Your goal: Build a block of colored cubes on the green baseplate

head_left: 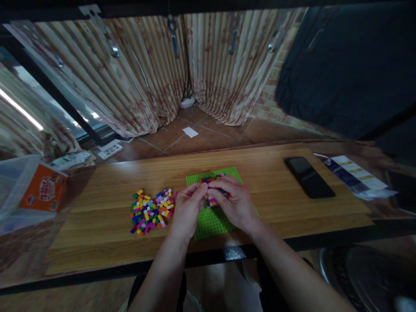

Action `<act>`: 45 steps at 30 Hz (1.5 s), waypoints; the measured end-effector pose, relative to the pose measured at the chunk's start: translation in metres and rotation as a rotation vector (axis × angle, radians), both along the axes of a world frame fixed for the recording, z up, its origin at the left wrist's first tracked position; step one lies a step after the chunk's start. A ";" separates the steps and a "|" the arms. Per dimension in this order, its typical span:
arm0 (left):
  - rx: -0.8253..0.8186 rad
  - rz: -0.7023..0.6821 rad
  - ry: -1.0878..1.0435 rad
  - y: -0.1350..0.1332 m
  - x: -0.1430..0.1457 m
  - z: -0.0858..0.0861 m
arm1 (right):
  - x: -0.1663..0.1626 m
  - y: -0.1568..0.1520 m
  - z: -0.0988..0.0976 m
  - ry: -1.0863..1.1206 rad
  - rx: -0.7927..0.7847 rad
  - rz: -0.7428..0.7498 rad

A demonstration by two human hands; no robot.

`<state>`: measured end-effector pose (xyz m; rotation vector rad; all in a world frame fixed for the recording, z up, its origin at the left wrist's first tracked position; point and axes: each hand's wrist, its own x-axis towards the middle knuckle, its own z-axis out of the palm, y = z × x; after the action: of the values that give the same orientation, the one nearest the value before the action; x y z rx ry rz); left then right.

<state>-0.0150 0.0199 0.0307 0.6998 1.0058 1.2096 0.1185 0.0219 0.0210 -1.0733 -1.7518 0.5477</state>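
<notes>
Over a green studded baseplate (211, 225), my left hand (188, 206) and my right hand (235, 201) meet at the fingertips. Both are closed in a pinch, thumb against fingers. A sliver of dark blue, apparently a small toy brick, shows at the right fingertips; what the left fingers grip is hidden. Beneath the hands, a block of multicoloured toy bricks (212, 202) sits on the baseplate, partly covered by my fingers. To the left of my left hand lies a loose pile of small coloured toy bricks (151, 212).
The wooden table (107, 216) carries a black phone (308, 177) on its right side. Papers (357, 175) lie beyond the right end. A clear plastic bin (19, 190) with an orange label stands off the left end. Curtains (130, 78) hang behind, above a tiled floor.
</notes>
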 end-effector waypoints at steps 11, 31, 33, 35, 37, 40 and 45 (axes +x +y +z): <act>-0.082 -0.014 -0.151 0.003 -0.007 0.001 | 0.014 0.011 -0.003 0.455 -0.216 -0.113; -0.156 0.061 -0.151 0.006 -0.008 -0.001 | 0.049 0.035 -0.028 0.334 -0.315 -0.181; -0.157 0.064 -0.147 0.006 -0.008 -0.001 | 0.050 0.035 -0.029 0.347 -0.327 -0.176; -0.156 0.063 -0.144 0.005 -0.008 -0.001 | 0.050 0.035 -0.029 0.351 -0.329 -0.170; -0.156 0.062 -0.138 0.005 -0.007 0.000 | 0.050 0.035 -0.029 0.350 -0.328 -0.171; -0.161 0.064 -0.128 0.005 -0.007 -0.001 | 0.051 0.035 -0.029 0.353 -0.330 -0.175; -0.152 0.067 -0.108 0.005 -0.007 -0.002 | 0.051 0.035 -0.033 0.345 -0.321 -0.189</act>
<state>-0.0224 0.0253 0.0284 0.4801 1.0256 1.2025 0.1696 0.0571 -0.0121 -1.2651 -1.2741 0.8593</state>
